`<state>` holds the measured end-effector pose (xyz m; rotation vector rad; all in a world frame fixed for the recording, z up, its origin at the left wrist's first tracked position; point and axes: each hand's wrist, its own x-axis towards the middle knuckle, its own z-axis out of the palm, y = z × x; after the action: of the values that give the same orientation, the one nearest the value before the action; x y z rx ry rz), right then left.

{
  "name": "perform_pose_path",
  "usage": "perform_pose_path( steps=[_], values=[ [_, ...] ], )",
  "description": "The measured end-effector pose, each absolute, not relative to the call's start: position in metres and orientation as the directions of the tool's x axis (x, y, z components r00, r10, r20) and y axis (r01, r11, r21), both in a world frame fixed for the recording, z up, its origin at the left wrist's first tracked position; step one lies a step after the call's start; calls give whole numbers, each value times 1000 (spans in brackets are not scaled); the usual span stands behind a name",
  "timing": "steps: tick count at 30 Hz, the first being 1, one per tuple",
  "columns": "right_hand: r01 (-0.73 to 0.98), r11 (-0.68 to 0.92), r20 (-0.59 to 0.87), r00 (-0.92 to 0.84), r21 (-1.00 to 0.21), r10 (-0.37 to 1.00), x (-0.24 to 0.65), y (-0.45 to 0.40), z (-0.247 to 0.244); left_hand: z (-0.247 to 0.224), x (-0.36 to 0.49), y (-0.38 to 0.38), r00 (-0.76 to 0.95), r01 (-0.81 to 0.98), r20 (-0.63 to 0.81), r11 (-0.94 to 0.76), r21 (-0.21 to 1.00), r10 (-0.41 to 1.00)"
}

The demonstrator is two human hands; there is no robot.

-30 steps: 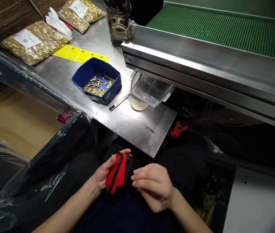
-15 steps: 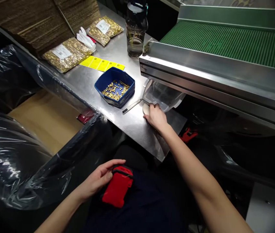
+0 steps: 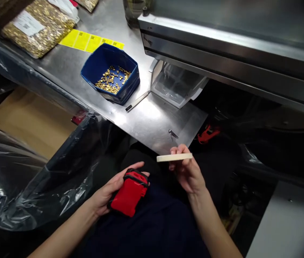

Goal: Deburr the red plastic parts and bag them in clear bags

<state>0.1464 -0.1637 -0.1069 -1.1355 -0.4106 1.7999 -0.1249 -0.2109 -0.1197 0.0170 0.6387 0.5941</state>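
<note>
My left hand (image 3: pixel 110 190) is wrapped round a red and black case (image 3: pixel 130 195) above my lap. Raised off the metal table (image 3: pixel 152 122), a flat cream-coloured roll (image 3: pixel 173 157), seen edge-on, is pinched in the fingers of my right hand (image 3: pixel 188 170). Beyond my right hand a small metal clipper (image 3: pixel 173 134) lies near the table's edge. A slim pen-like tool (image 3: pixel 138 101) lies beside a blue bin (image 3: pixel 131 80) with small gold pieces (image 3: pixel 109 83) in it.
A clear tray (image 3: pixel 177 86) sits under the conveyor's metal frame (image 3: pixel 221 53). At the back left are a bag of gold pieces (image 3: pixel 44 30) and yellow labels (image 3: pixel 83 40). A plastic-lined box (image 3: pixel 25 122) stands left; an orange tool (image 3: pixel 208 134) lies right of the table.
My right hand has lifted the cream roll off the table and drawn it back toward my lap. The view has shifted closer to the table. My left hand still holds the red case.
</note>
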Motion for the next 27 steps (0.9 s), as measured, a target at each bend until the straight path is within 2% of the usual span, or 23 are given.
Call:
perform_pose_path(
  steps=[4, 6, 8, 12, 14, 16, 18, 20, 23, 25, 27],
  values=[
    [-532, -498, -578, -19, -685, 816, 139, -201, -106, -125, -112, -205, 713, -488, -542, 870, 70, 444],
    [-540, -521, -610, -19, -660, 792, 140, -211, -105, -127, -107, -204, 717, -507, -538, 861, 32, 442],
    [-606, -569, -685, -54, -556, 726, 144, -217, -107, -129, -102, -204, 720, -521, -531, 853, 13, 447],
    [-788, -567, -823, -143, -242, 550, 157, -220, -118, -128, -94, -203, 728, -514, -518, 857, 22, 449],
    [-818, -547, -840, -167, -174, 517, 163, -219, -123, -124, -89, -203, 704, -516, -541, 855, 55, 460],
    [-828, -537, -839, -170, -163, 517, 167, -218, -124, -120, -84, -203, 675, -507, -580, 858, 84, 456],
    [-811, -542, -817, -150, -221, 557, 170, -218, -121, -115, -79, -203, 655, -481, -616, 870, 107, 438],
    [-728, -570, -756, -109, -382, 646, 173, -221, -112, -112, -74, -203, 641, -447, -644, 885, 131, 419],
    [-382, -636, -626, -170, -670, 761, 179, -229, -93, -109, -67, -202, 586, -403, -712, 901, 157, 387],
    [-114, -626, -582, -272, -771, 766, 183, -234, -79, -108, -62, -201, 529, -391, -764, 905, 167, 369],
    [98, -545, -542, -344, -833, 767, 185, -237, -67, -106, -57, -201, 498, -386, -790, 907, 167, 357]
  ],
)
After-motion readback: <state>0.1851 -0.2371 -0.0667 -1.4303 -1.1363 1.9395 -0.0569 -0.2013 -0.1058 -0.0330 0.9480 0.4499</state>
